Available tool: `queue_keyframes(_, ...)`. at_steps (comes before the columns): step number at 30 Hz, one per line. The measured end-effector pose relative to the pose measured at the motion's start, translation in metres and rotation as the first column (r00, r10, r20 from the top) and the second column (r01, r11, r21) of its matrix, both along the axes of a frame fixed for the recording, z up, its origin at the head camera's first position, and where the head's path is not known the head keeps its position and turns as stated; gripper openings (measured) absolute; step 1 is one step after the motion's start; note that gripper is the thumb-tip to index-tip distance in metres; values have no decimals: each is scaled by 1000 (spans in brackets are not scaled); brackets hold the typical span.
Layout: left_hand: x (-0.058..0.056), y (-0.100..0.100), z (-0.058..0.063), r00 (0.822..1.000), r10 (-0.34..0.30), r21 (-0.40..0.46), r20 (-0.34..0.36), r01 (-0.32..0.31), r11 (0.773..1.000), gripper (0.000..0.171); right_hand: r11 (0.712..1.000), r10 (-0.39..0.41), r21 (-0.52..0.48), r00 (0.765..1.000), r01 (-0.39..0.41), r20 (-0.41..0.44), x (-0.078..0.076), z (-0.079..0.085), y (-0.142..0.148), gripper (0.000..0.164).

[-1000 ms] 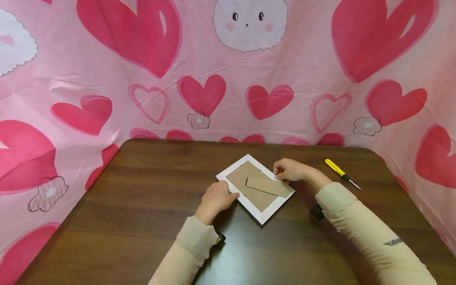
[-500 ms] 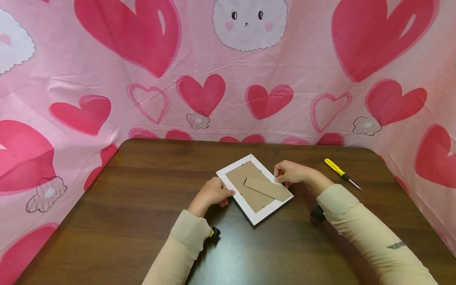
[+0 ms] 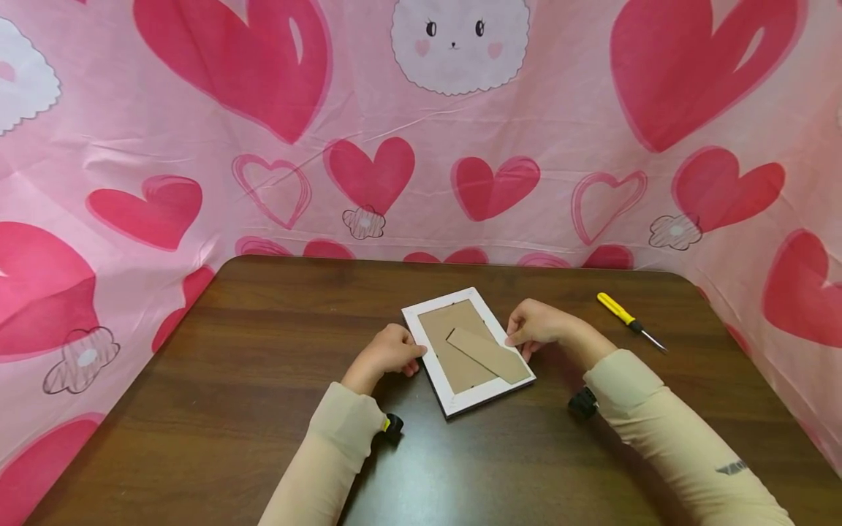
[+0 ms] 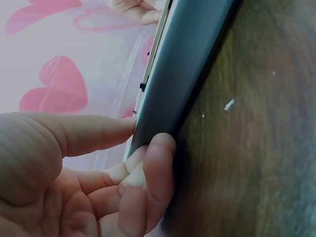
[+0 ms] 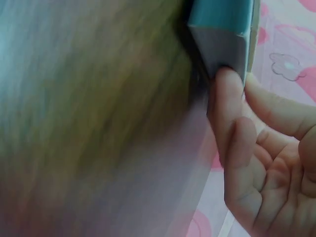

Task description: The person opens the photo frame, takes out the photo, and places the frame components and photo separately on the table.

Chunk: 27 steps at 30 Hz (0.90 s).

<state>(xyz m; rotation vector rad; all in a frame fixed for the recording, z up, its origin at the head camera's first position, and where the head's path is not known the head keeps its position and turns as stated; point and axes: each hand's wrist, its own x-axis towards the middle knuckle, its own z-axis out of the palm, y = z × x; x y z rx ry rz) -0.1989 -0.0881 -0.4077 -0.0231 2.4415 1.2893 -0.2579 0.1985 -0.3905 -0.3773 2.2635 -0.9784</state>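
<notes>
A white-bordered picture frame (image 3: 473, 398) lies back side up on the table, turned at a slant. Its brown backing board (image 3: 454, 365) carries a flat easel stand (image 3: 487, 354) slanting towards the lower right corner. My left hand (image 3: 388, 352) pinches the left edge, thumb (image 4: 103, 132) on the back rim and fingertips against the dark side. Opposite, my right hand (image 3: 538, 325) holds the right edge between thumb and fingers; in the right wrist view a fingertip (image 5: 229, 84) presses the frame's side (image 5: 219, 49). The front face is hidden.
A screwdriver (image 3: 621, 313) with a yellow handle lies to the right, beyond the right hand, its tip pointing right and nearer. Pink cloth with hearts (image 3: 496, 188) hangs behind the dark wooden table (image 3: 263, 351) and along both sides.
The frame has turned clockwise on the table, its near corner swinging left. My left hand has shifted slightly left and up with the edge; the right hand has barely moved.
</notes>
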Motion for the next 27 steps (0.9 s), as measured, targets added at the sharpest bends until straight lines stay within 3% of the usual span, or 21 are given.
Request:
queue_keyframes(6,0,0,0,999,30,11,-22,-30,999,25,997,-65,-35,997,67,37,8,-2,-5,10)
queue_keyframes(13,1,-1,3,999,44,58,-7,-43,997,25,995,-64,-73,997,68,45,14,-6,-5,12)
queue_keyframes(27,-4,-9,3,998,32,-13,-46,-33,999,17,990,-99,-89,988,110,118,21,-9,-9,22)
